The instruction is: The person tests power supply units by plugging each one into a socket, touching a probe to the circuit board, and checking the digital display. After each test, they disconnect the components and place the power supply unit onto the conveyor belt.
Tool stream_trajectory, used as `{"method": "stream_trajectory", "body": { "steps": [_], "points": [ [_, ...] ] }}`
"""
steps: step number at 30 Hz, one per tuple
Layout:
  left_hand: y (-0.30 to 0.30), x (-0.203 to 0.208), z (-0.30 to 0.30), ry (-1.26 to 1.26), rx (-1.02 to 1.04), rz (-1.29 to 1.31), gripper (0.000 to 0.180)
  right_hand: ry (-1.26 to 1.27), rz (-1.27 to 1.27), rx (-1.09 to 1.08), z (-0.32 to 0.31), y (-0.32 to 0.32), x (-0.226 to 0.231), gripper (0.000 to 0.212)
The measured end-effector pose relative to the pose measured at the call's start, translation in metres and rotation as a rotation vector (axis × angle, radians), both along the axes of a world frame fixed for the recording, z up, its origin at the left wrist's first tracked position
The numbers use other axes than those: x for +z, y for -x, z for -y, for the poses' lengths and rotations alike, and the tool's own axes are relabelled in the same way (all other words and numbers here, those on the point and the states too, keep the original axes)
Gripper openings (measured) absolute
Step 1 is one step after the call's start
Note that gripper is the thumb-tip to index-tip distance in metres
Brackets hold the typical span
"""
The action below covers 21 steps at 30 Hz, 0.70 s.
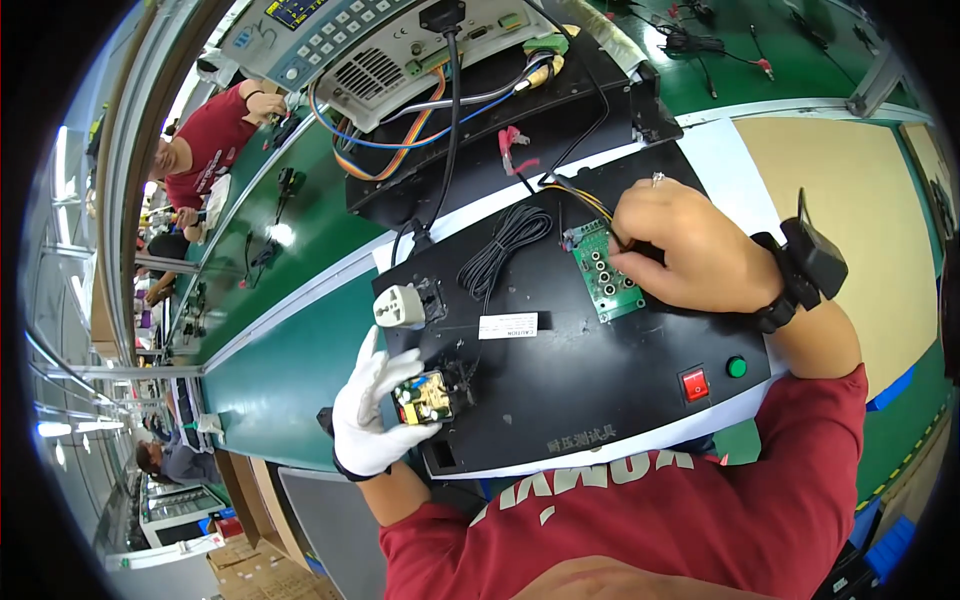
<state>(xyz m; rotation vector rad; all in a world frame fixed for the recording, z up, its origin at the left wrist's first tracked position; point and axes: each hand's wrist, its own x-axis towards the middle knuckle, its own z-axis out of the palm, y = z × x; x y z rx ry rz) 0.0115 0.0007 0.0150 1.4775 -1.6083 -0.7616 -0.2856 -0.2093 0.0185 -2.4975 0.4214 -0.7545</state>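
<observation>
My left hand (367, 418), in a white glove with a dark band at the wrist, grips a small circuit board (424, 398) with yellow, green and blue parts. It holds the board by a black socket at the left end of a flat black test box (530, 390). My bare right hand (690, 245) wears a ring and a black wrist strap. Its thumb and fingers close together over a green circuit board (608, 280) with several round metal-rimmed parts. Yellow and black wires (585, 198) run toward those fingers, which hide whatever is between them.
On the box are a white socket adapter (398, 307), a coiled black cable (505, 255), a white label (508, 326), a red switch (695, 385) and a green button (737, 367). A grey instrument (390, 60) stands behind. Beyond the rail, a person in red (210, 145) works.
</observation>
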Motion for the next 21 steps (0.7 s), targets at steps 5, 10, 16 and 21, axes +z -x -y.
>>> {"method": "stream_trajectory", "body": {
  "steps": [5, 10, 16, 21],
  "points": [
    [-0.003, -0.006, 0.002, 0.108, -0.042, 0.062, 0.089, -0.197, 0.186, -0.047, 0.0, 0.0, 0.0, 0.016],
    [-0.002, 0.0, 0.002, -0.002, -0.015, 0.078, 0.09, -0.072, 0.077, 0.017, -0.001, -0.004, -0.004, 0.015],
    [-0.001, 0.0, 0.004, 0.085, -0.048, 0.097, 0.091, -0.073, -0.013, 0.074, -0.003, -0.001, 0.0, 0.018],
    [-0.001, -0.001, 0.002, 0.01, -0.008, -0.018, 0.09, 0.025, -0.086, 0.092, -0.003, 0.003, 0.008, 0.019]
  ]
}}
